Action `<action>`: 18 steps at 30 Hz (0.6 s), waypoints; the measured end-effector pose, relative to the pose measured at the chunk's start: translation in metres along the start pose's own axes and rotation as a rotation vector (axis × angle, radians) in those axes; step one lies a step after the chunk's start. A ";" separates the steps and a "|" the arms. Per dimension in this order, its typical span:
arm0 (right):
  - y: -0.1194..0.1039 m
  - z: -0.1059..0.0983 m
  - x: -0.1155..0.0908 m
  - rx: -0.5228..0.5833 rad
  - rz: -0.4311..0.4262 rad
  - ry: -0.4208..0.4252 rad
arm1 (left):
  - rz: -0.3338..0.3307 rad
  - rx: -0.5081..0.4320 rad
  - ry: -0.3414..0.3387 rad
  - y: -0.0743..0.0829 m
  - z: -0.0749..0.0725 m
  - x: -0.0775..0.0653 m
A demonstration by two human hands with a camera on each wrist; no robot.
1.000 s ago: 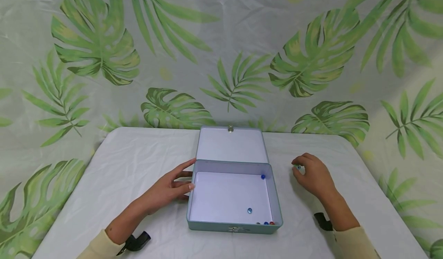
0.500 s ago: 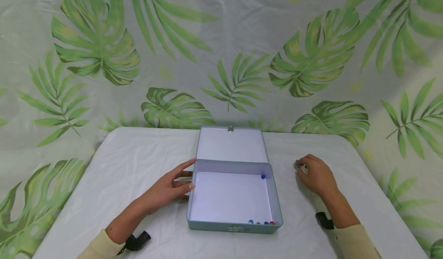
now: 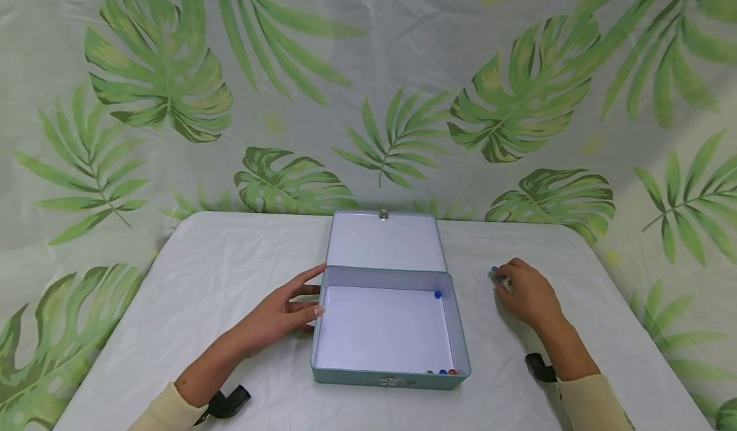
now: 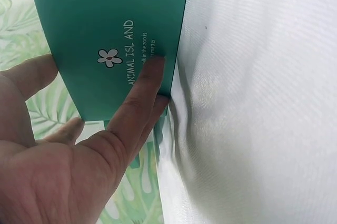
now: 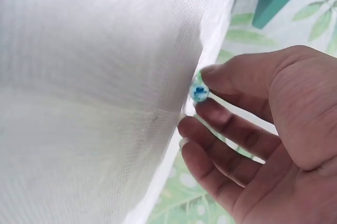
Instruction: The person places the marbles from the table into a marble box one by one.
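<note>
A shallow green tin box [image 3: 380, 329] with a white inside stands on the table, its lid [image 3: 386, 240] folded back. My left hand [image 3: 282, 316] touches the box's left side, fingers extended; in the left wrist view they lie along the green printed wall [image 4: 121, 8]. Inside, a blue marble [image 3: 437, 295] sits at the back right corner. A red marble [image 3: 452, 372] and another blue marble [image 3: 443, 372] show along the front wall, partly hidden by it. Right of the box, my right hand [image 3: 526, 293] pinches a clear marble [image 5: 199, 93] with blue and green in it.
A white cloth [image 3: 242, 258] covers the table. Behind it hangs a leaf-patterned curtain [image 3: 403, 66]. Dark wrist devices show below the left hand [image 3: 229, 402] and the right hand [image 3: 540, 367].
A light blue marble in the box rolled towards the front wall and is now out of sight. My right hand shifted slightly right, its fingers closing in. The left hand kept still.
</note>
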State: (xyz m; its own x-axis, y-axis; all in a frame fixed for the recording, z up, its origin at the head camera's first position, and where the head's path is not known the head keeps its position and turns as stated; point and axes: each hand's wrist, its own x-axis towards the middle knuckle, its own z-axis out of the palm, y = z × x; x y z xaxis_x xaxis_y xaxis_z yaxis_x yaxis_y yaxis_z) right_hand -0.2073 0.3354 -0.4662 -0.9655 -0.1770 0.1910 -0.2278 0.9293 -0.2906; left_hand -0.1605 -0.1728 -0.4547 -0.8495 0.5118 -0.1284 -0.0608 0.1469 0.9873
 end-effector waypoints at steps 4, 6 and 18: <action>-0.001 -0.001 0.000 0.029 -0.003 -0.035 | 0.001 -0.007 -0.001 0.001 0.000 0.000; -0.002 0.000 0.000 0.046 -0.004 -0.048 | 0.001 -0.009 -0.002 0.001 0.000 0.000; -0.018 -0.004 0.002 0.070 -0.059 -0.029 | -0.002 -0.012 -0.006 0.001 -0.001 0.001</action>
State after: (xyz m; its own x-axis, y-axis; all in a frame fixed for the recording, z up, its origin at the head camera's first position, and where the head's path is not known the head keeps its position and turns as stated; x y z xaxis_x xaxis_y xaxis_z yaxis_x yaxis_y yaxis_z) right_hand -0.2049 0.3195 -0.4569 -0.9533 -0.2410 0.1822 -0.2914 0.8925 -0.3444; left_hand -0.1615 -0.1727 -0.4534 -0.8464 0.5163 -0.1307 -0.0686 0.1378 0.9881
